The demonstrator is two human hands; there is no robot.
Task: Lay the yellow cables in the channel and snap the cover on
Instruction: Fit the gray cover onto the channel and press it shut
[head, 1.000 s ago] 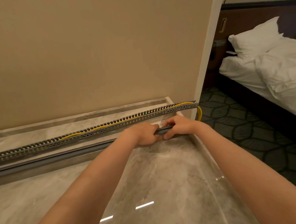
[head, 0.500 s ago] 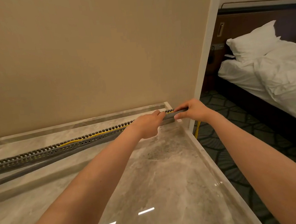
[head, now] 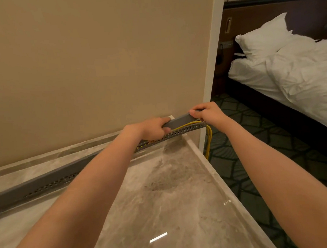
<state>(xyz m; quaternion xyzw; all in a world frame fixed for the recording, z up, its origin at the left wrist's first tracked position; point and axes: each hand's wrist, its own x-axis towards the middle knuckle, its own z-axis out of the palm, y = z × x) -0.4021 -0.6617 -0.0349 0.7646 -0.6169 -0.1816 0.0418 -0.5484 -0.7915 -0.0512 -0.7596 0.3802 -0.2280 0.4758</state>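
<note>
Here both hands are at the far right end of the grey cover, near the corner of the beige wall. The left hand is closed around the cover from the near side, and the right hand pinches its end, thumb on the near side and fingers over the top. The cover runs long to the left and lies over the perforated grey channel, which rests on the marble surface close to the wall. At the right end the cover is lifted a little above the channel, so the yellow cables show in the gap. They come out of the channel end and hang down over the surface edge toward the patterned carpet. A bed with white linen stands to the right.
</note>
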